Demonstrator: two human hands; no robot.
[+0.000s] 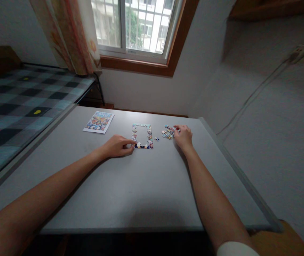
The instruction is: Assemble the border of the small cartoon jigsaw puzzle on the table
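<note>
A jigsaw puzzle border (150, 137) lies on the table as an upright rectangle, with bare tabletop inside it. My left hand (118, 146) rests at its lower left corner. The index finger is stretched onto the border and the thumb sits apart below it. To the right is a heap of loose puzzle pieces (168, 132). At the heap's right side is my right hand (184, 136), fingertips and thumb apart over the pieces; no held piece shows. Between border and heap lies a small puzzle piece or cluster (156, 139). A printed picture sheet (99, 122) lies at the back left.
The pale table (141, 188) has a raised grey edge on its right. A bed with a checked cover (34, 92) stands at the left. Behind the table are a curtain (69, 35) and a barred window (138, 28). A cable (250, 97) hangs along the right wall.
</note>
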